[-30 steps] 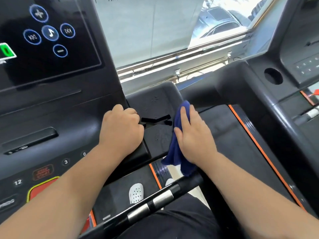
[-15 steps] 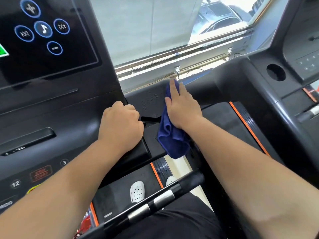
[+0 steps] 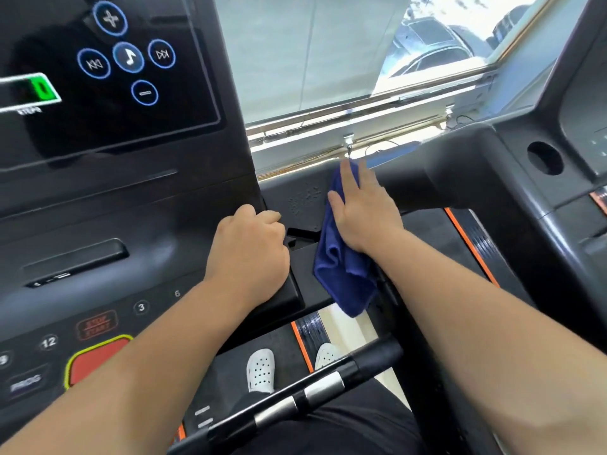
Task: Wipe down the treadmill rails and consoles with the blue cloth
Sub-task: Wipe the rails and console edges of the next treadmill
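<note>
At the right edge of the near console (image 3: 98,224), on the dark side panel (image 3: 295,198) facing the window, I've got the right hand (image 3: 364,218) pressing the blue cloth (image 3: 341,277) flat. The fingers (image 3: 349,178) are straight and close together with their tips at the panel's top edge, and the thumb is out to the left. The rest of the cloth hangs bunched below the wrist, loose over the gap between the two treadmills.

The left hand (image 3: 249,254) sits on the console's right corner with its fingers curled under. I can't tell if they grip the edge or just rest there. It holds no cloth.

Progress is my guess only. I'm mid-wipe on this side panel, and no streaks or damp marks show, so I can't say what's already clean. What looks left:
- the console face with its screen (image 3: 115,77) and number keys (image 3: 141,307)
- the front grip bar (image 3: 289,405)
- the neighbouring treadmill's thick rail (image 3: 443,178) and its console (image 3: 584,126) at the right edge

I'd call plenty still to do.
</note>
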